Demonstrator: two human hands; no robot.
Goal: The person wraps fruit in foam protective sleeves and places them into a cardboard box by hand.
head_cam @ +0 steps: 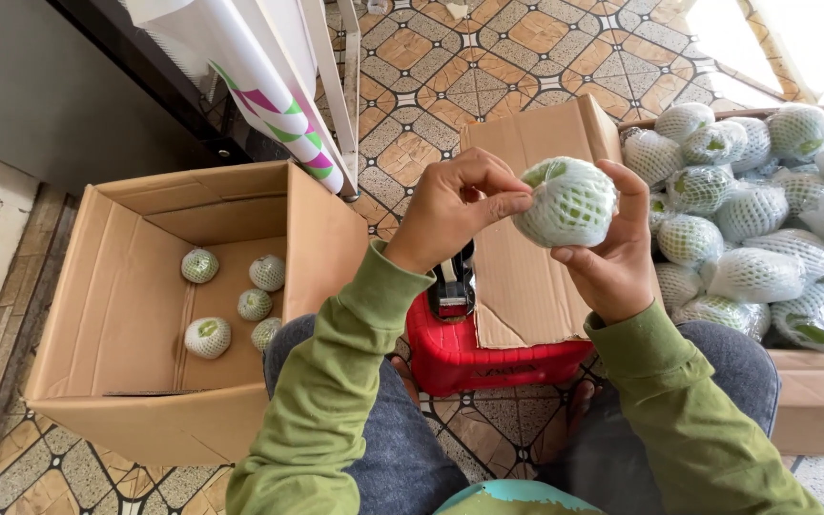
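Sitting over a floor of brown and beige patterned tiles point(488, 57), the person holds one round green fruit wrapped in white foam net point(566, 202) up in front of the chest, above a flat brown cardboard flap point(526, 286). The right hand point(612, 257) cups the fruit from below and behind, with the fingers curled around its side and the thumb under it. The left hand point(450, 210) comes from the other side; its thumb and forefinger are pressed together and pinch the edge of the net at the top of the fruit.

The flap lies on a red plastic stool point(469, 358), and a tape dispenser point(452, 286) rests on the stool beside it. To the right stands an open carton point(813, 401) full of many netted fruits point(765, 219). To the left, an open brown cardboard box point(126, 381) stands on the tiles and holds five netted fruits point(240, 300) on its bottom, near the inner corner. Behind this box leans a white roll with pink and green stripes point(274, 105), perhaps paper, against a dark wall. Bright daylight falls on the tiles at the upper right.
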